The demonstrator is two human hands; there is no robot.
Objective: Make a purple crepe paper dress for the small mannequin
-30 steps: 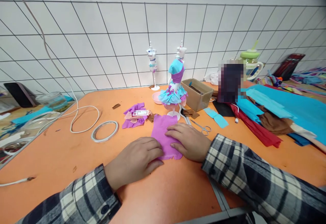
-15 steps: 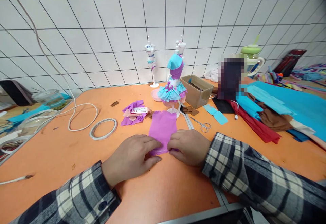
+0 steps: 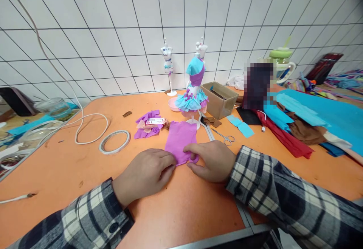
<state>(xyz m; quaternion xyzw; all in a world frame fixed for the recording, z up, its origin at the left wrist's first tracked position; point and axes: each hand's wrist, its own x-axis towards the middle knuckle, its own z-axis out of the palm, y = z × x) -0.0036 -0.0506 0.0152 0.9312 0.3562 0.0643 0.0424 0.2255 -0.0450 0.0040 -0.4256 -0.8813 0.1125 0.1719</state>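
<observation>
A purple piece of crepe paper (image 3: 181,137) lies on the orange table, its lower edge turned up in a narrow fold. My left hand (image 3: 150,171) pinches the lower left corner between thumb and fingers. Over the lower right part is my right hand (image 3: 214,162), thumb and index finger apart, the index fingertip resting on the paper. Just beyond the paper stands a small dress form (image 3: 195,79) in a blue and purple paper dress. Scissors (image 3: 227,139) lie beyond my right hand, and a roll of white tape (image 3: 102,145) sits past my left.
Purple scraps with a labelled packet (image 3: 154,122) lie left of the paper. Behind are a bare white dress form (image 3: 168,62), a pink dish (image 3: 172,104) and a cardboard box (image 3: 219,107). Coloured crepe sheets (image 3: 300,128) cover the right side. A white cable (image 3: 104,118) loops at left.
My right thumb and index finger have parted at the paper's lower edge. My left hand has drawn back slightly to the corner, its thumb now closed against the fingers.
</observation>
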